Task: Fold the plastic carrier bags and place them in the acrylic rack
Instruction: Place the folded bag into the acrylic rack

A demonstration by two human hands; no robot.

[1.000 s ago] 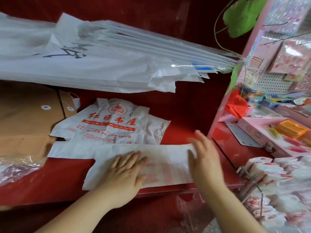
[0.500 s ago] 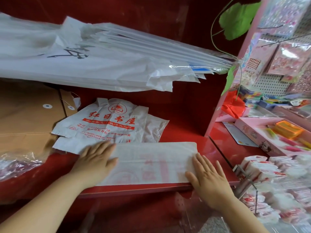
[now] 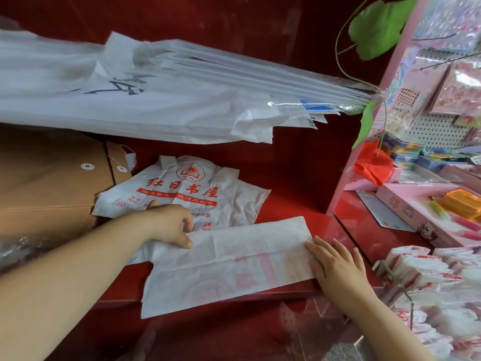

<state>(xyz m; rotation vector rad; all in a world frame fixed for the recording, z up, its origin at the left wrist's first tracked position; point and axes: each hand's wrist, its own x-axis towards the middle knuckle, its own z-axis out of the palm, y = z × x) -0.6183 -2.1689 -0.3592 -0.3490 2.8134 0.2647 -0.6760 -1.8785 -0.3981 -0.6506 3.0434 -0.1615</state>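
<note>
A white carrier bag [image 3: 229,264], folded lengthwise into a strip with faint red print, lies along the front edge of the red counter [image 3: 299,204]. My left hand [image 3: 169,225] pinches the strip's far left edge with curled fingers. My right hand [image 3: 335,264] lies flat on the strip's right end, fingers straight. Behind the strip lies a stack of unfolded white bags with red lettering [image 3: 182,194]. At the lower right stands the clear acrylic rack [image 3: 406,295], holding several folded bags [image 3: 421,269].
Brown paper envelopes [image 3: 52,183] are piled at the left. A sheaf of large white bags and clear sleeves [image 3: 156,100] overhangs the counter from above. A pink display shelf with stationery [image 3: 429,204] stands to the right, by a pink upright.
My left hand has gone from flat on the strip to pinching its far left edge, and the bag's left part is lifted. My right hand stays pressed on the right end.
</note>
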